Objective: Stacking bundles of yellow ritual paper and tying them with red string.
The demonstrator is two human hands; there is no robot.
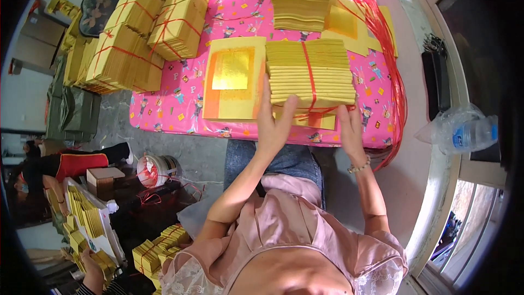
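Observation:
A thick bundle of folded yellow paper (289,83), bound with red plastic string, is in front of me near the table's front edge. My left hand (275,128) grips its left side, with the thumb on the near face and the fingers along the side. At the lower right corner, my right hand (351,131) holds the bundle, close to a bit of red string; its fingertips are partly hidden. Left of the bundle lies a yellow paper sheet (209,76) with an orange border and a shiny gold square. More yellow paper shows beneath the bundle.
The table has a pink patterned cover (180,114). Tied yellow bundles (128,49) are stacked at the far left, and a loose paper stack (299,8) stands behind. Red strings (390,71) hang along the right edge. Beyond is a plastic bottle (469,135). Another person's hand (94,267) handles yellow paper at lower left.

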